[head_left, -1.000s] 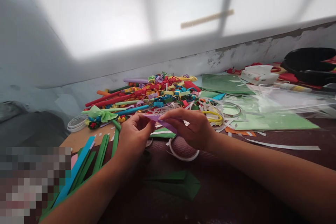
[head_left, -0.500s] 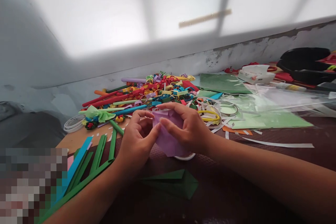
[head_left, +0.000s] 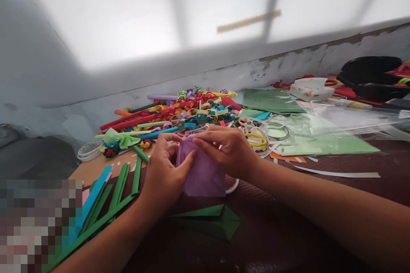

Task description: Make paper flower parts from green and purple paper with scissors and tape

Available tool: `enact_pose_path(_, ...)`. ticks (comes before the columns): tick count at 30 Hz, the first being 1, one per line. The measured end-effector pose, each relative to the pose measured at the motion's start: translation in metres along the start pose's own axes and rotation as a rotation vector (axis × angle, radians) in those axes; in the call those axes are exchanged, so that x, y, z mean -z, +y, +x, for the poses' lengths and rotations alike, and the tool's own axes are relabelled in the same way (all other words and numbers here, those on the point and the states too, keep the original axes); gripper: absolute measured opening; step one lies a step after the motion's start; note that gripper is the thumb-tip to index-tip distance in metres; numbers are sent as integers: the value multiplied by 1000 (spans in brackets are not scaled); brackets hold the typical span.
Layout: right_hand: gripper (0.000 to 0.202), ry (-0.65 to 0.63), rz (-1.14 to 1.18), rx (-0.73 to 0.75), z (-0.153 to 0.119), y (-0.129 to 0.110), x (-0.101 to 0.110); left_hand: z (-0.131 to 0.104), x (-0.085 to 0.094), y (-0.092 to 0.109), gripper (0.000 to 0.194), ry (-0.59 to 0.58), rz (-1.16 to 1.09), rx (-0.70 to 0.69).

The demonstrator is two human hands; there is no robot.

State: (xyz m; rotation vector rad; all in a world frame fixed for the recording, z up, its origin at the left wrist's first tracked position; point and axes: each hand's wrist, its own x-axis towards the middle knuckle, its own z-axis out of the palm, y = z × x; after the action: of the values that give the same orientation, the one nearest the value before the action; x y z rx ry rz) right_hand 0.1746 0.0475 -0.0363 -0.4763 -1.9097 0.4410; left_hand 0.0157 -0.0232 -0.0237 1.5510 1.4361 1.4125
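Between my two hands hangs a piece of purple paper, its lower edge just above the dark table. My left hand grips its left side, thumb in front and fingers curled behind. At the upper edge, my right hand pinches the paper between thumb and fingers. A folded green paper lies on the table below it. Part of a white ring shows behind the purple paper's lower right.
Paper chains and rolled strips are heaped at the back. Green strips lie left, near white rings. Light green sheets, a tissue box and a black case sit to the right.
The purple paper has turned and now shows a wider, straight lower edge. My right hand's fingers have closed in at its top edge, while my left hand has shifted slightly.
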Motion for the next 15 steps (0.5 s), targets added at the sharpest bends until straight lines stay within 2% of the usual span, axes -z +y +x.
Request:
enact_pose_path(4, 15, 93, 135, -160, 3, 1, -1, -1, 1, 1, 17, 52, 138, -28)
enact_pose_path(8, 22, 156, 190, -307, 5, 2, -1, 0, 3, 3, 16, 71, 190, -35)
enact_pose_path(11, 24, 160, 160, -313, 7, 4, 3, 1, 4, 4, 23, 52, 169, -30)
enact_pose_path(15, 22, 126, 57, -248, 10, 10, 13, 9, 9, 4, 28, 25, 85, -19)
